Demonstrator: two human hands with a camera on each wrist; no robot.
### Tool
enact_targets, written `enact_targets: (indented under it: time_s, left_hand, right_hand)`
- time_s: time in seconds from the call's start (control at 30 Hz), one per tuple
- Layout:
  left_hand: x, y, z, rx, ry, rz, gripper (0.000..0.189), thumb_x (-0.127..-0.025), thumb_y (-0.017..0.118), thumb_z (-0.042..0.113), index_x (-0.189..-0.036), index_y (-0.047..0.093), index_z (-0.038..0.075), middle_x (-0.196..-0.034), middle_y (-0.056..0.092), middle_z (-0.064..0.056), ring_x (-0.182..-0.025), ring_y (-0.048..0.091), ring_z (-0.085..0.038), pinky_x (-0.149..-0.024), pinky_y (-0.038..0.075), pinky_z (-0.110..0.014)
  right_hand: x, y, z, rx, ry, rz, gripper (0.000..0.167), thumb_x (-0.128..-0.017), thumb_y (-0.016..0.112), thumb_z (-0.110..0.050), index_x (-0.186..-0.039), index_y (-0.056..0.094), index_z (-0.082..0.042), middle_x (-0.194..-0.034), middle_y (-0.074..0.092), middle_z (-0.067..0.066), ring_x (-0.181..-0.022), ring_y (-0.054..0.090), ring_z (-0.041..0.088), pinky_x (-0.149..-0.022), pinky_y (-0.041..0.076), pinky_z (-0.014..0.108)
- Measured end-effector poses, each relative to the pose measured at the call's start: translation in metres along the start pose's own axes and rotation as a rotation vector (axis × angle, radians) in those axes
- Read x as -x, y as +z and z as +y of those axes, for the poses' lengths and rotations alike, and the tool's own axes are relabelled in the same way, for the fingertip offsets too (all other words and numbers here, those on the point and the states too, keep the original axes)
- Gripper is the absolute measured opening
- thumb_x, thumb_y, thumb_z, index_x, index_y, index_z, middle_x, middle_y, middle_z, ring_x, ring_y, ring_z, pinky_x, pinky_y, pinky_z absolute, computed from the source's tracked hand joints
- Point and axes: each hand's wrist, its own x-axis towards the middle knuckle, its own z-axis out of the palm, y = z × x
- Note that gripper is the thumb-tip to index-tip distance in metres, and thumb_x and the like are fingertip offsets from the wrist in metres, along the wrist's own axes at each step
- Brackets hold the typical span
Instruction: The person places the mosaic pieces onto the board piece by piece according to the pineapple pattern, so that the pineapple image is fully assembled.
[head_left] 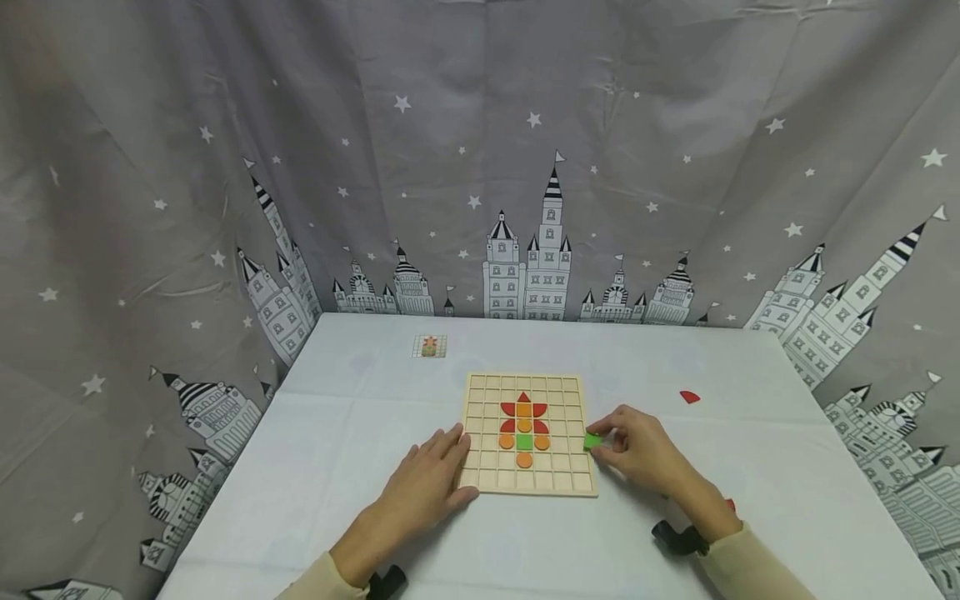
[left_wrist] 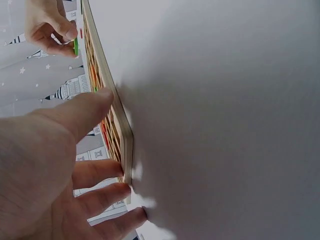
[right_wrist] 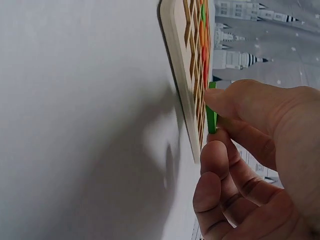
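Note:
A wooden grid board [head_left: 487, 475] lies flat on the white table, its middle cells filled with a pattern of red, orange and green pieces. One green square tile [head_left: 524, 442] sits among orange round pieces [head_left: 542, 442] in that pattern. At the board's right edge my right hand [head_left: 641, 450] pinches another green tile [right_wrist: 212, 110] between thumb and fingers, raised close over the edge. My left hand [head_left: 427, 483] rests along the board's left edge with fingers extended. Its thumb lies at the near-left corner, as the left wrist view shows.
A small pattern card [head_left: 430, 347] lies at the back left of the table. Right of the board is a red quarter-circle piece [head_left: 689, 397]; another red piece [head_left: 731, 504] shows partly behind the right wrist. A grey curtain [head_left: 480, 100] with printed castles hangs behind.

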Motion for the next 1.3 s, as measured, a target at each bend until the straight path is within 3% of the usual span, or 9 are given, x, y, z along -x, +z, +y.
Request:
enact_targets:
  time_s: [0.17,0.4,0.73,0.97,1.3]
  left_hand:
    - [-0.004,-0.001,-0.002,0.030,0.016,0.013,0.083,-0.102,0.092,0.045,-0.163,0.062,-0.002,-0.182,0.049,-0.025,-0.165,0.052,-0.055,-0.128,0.047,-0.081]
    - [-0.005,-0.002,-0.003,0.064,0.006,0.010,0.082,-0.099,0.095,0.044,-0.161,0.064,-0.001,-0.182,0.050,-0.023,-0.166,0.051,-0.055,-0.129,0.046,-0.080]
    - [-0.006,0.002,-0.005,0.042,0.016,0.012,0.082,-0.101,0.093,0.046,-0.161,0.063,-0.001,-0.182,0.051,-0.023,-0.166,0.051,-0.054,-0.128,0.047,-0.082]
    - [-0.006,0.003,-0.005,0.032,0.016,0.008,0.082,-0.102,0.091,0.047,-0.162,0.063,-0.001,-0.182,0.051,-0.023,-0.167,0.051,-0.053,-0.128,0.047,-0.081]
    - [-0.006,0.003,-0.006,0.013,0.028,0.010,0.081,-0.103,0.090,0.048,-0.162,0.063,-0.001,-0.182,0.051,-0.022,-0.166,0.052,-0.053,-0.126,0.048,-0.081]
  right_hand:
    - [0.001,0.007,-0.004,-0.029,-0.028,-0.019,0.027,-0.094,0.098,-0.009,-0.120,0.090,-0.013,-0.105,0.075,-0.003,-0.081,0.057,0.006,-0.066,0.049,0.020]
    - [0.001,0.018,-0.010,-0.046,-0.137,-0.053,0.027,-0.094,0.096,-0.007,-0.121,0.089,-0.010,-0.106,0.076,-0.001,-0.080,0.056,0.002,-0.067,0.050,0.019]
    - [-0.005,0.032,-0.025,-0.082,-0.214,-0.116,0.022,-0.095,0.094,-0.006,-0.116,0.088,-0.012,-0.108,0.079,-0.001,-0.081,0.057,0.001,-0.069,0.052,0.019]
    - [-0.007,0.039,-0.029,-0.078,-0.230,-0.135,0.014,-0.098,0.093,-0.006,-0.107,0.090,-0.016,-0.110,0.079,-0.003,-0.082,0.059,0.002,-0.071,0.054,0.019]
    - [-0.009,0.043,-0.036,-0.063,-0.211,-0.119,0.011,-0.099,0.094,-0.010,-0.107,0.092,-0.017,-0.108,0.077,-0.004,-0.082,0.060,0.008,-0.070,0.051,0.019]
